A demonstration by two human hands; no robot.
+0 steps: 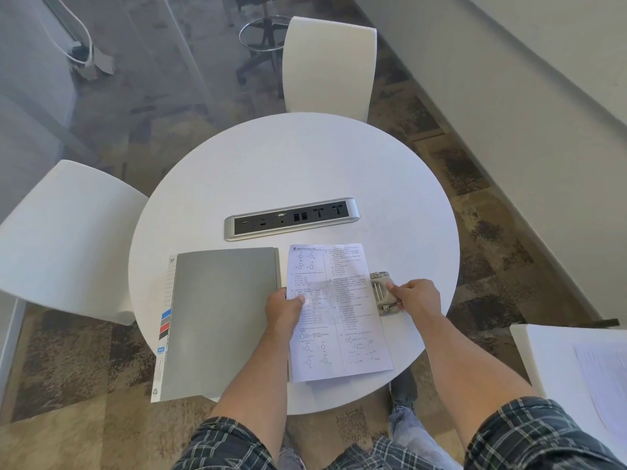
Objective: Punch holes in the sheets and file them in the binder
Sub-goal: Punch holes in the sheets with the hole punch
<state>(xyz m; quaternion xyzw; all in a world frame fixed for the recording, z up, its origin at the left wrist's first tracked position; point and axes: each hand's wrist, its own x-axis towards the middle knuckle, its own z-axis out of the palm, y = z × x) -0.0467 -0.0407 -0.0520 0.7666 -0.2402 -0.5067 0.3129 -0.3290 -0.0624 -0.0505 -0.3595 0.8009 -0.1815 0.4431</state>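
Note:
A printed sheet [339, 334] with chemistry diagrams lies on the round white table [291, 164], its right edge slid into a metal hole punch [381, 293]. My right hand [415, 296] rests on the punch's lever, thumb on top. The sheet's left edge is pinched by my left hand [283, 308], fingers over the paper. A closed grey binder [220, 320] with coloured index tabs along its left side lies flat just left of the sheet, overhanging the table's front edge.
A silver power and data socket strip [291, 218] is set into the table behind the sheet. White chairs stand at the far side [329, 66] and at the left [64, 239]. More loose sheets [600, 378] lie on a white surface at lower right.

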